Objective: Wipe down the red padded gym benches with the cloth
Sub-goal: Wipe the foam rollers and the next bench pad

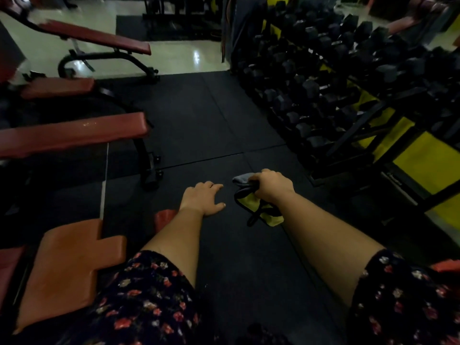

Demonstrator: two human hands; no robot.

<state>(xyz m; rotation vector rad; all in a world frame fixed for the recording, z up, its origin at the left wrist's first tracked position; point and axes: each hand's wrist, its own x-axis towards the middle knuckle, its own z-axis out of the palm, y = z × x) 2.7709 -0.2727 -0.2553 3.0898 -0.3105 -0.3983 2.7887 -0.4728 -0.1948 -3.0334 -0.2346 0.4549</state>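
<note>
Black rubber flooring (199,120) is running past the dumbbell rack (336,90), whose lettering I can't read; left of it red benches (74,135) are standing, while my right hand (271,186) is gripping the yellow-grey cloth (251,207) and my left hand (202,197) is hanging beside it, fingers relaxed

Above a dark rubber floor (219,125), the right hand (271,186) grips a yellow-and-grey cloth (251,205), the left hand (202,199) hangs with fingers relaxed, red padded benches (72,134) stand left, a dumbbell rack (323,78) right.
</note>
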